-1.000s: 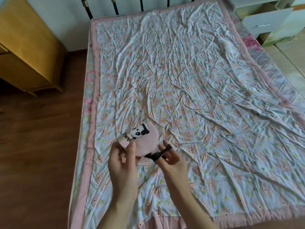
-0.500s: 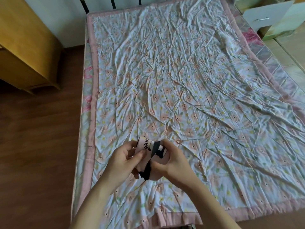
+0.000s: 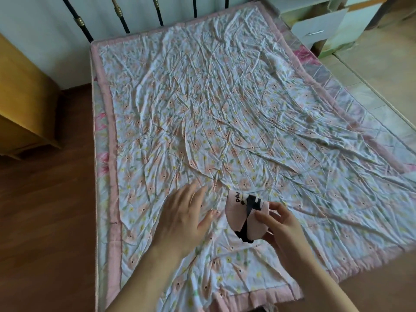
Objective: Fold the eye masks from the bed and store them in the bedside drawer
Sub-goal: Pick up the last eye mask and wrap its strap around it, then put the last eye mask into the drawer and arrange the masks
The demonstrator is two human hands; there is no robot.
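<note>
A pink eye mask [image 3: 238,216] with black lettering is folded into a small bundle, its black strap wrapped across it. My right hand [image 3: 278,224] pinches the bundle from its right side, just above the floral bed sheet [image 3: 225,109]. My left hand [image 3: 184,216] hovers to the left of the mask with fingers spread and straight, holding nothing. The bedside drawer [image 3: 318,27] stands pulled out at the top right, beyond the bed's far corner. No other eye mask is visible on the bed.
The black metal headboard [image 3: 119,16] runs along the far end of the bed. A wooden cabinet [image 3: 20,104] stands on the dark wood floor to the left. Pale tiled floor lies right of the bed.
My left hand has let go of the mask and moved away to the left with fingers opened. The folded, strap-wrapped mask now stays in my right hand alone, shifted slightly right.
</note>
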